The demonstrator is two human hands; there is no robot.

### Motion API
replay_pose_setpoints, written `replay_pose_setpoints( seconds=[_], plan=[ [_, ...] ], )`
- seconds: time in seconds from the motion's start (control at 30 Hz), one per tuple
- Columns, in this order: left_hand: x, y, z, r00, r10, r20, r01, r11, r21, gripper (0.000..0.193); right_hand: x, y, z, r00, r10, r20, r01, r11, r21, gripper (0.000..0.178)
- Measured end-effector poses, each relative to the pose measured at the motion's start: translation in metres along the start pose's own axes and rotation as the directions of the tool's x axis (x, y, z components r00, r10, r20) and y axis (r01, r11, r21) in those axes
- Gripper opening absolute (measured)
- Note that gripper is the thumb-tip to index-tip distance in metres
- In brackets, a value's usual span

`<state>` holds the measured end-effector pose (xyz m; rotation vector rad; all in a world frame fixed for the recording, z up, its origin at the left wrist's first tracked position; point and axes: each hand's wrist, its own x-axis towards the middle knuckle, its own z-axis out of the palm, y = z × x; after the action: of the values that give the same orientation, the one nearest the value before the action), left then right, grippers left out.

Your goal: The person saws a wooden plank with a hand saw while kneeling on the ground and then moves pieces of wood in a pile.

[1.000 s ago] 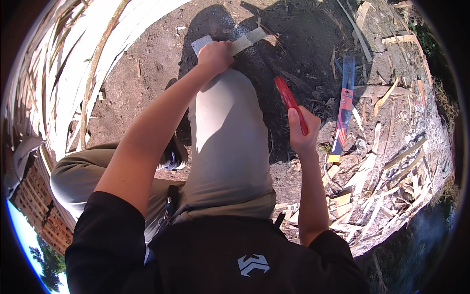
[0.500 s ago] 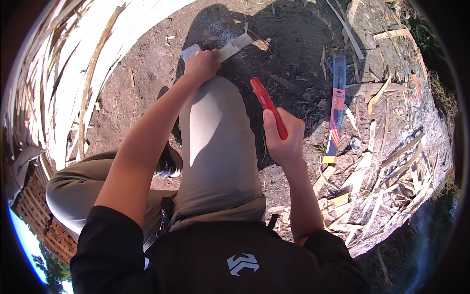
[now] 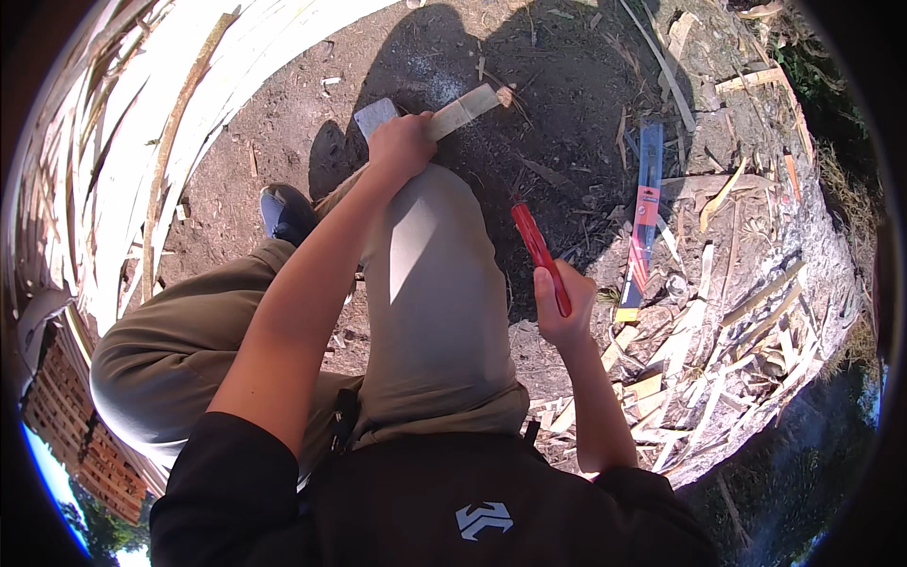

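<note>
My left hand (image 3: 401, 149) is closed around a flat, pale wooden strip (image 3: 463, 111), just beyond my raised knee. The strip slants up to the right, with a line across it near its far end. On the other side of the hand a light grey flat piece (image 3: 375, 116) sticks out; whether it joins the strip is hidden by the hand. Right of my knee, my right hand (image 3: 565, 300) grips a slim red-handled tool (image 3: 539, 250), its front end pointing away and slightly left. The tool's blade or tip cannot be made out.
A long blue, red and yellow package (image 3: 642, 222) lies on the dirt at right. Beyond it are scattered wood offcuts (image 3: 694, 340) and splinters. Long pale strips (image 3: 104, 189) are heaped at left, with stacked bricks (image 3: 80, 425) lower left. My shoe (image 3: 287, 214) is left of the knee.
My right hand, with the red-handled tool, has moved nearer my body and a little right, away from the strip. The left hand keeps its grip. My shoe shows more on the left.
</note>
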<state>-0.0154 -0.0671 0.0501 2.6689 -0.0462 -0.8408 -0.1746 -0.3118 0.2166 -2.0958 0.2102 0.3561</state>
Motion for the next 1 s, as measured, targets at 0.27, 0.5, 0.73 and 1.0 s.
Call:
replay_pose_setpoints(
  seconds=[0.27,0.5,0.73,1.0],
  plan=[
    [0.002,-0.004,0.0,0.998,-0.001,0.056,0.001,1.0,-0.003,0.051,0.034,-0.011,0.031,1.0,0.006,-0.005,-0.007,0.998,-0.067,0.028],
    [0.003,-0.014,0.001,1.0,0.004,0.024,-0.003,0.999,-0.047,0.05,-0.004,0.018,0.008,1.0,0.005,-0.031,-0.005,1.0,-0.004,0.027],
    [0.003,-0.003,-0.003,0.999,-0.016,0.043,0.018,0.999,-0.043,0.052,0.047,0.011,0.035,0.999,-0.013,-0.033,0.013,1.0,-0.001,0.032],
    [0.001,-0.008,-0.003,0.997,-0.037,0.068,0.038,0.999,-0.004,0.054,0.009,0.003,0.008,1.0,-0.025,0.009,0.026,1.0,-0.016,0.03]
  ],
)
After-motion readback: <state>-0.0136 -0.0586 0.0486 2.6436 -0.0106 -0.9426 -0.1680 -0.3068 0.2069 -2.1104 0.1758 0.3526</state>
